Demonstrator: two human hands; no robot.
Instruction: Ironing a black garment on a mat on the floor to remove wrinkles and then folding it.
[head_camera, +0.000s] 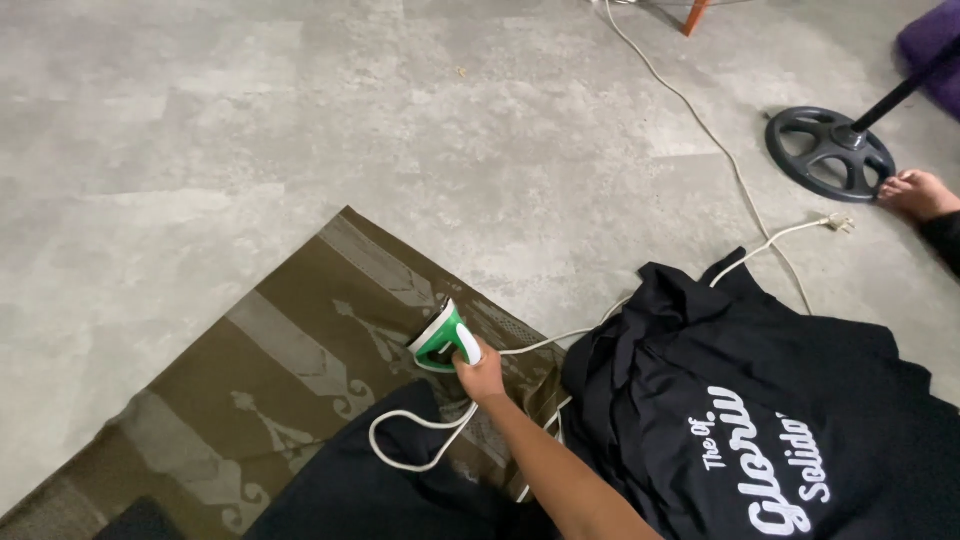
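My right hand (482, 376) grips the handle of a green and white clothes iron (443, 338). The iron rests near the right edge of an olive-brown patterned mat (260, 380) spread on the floor. Its white cord (410, 440) loops over the mat beside my forearm and runs right to a plug (838, 222) lying loose on the floor. A dark garment (370, 490) lies on the mat just below the iron. A black shirt with white lettering (760, 400) is heaped to the right of my arm. My left hand is out of view.
Grey concrete-look floor (250, 130) surrounds the mat. A black round fan base with a pole (828, 150) stands at the far right, a bare foot (918, 193) beside it. A second white cable (690, 110) crosses the floor. A purple object (930, 40) sits at top right.
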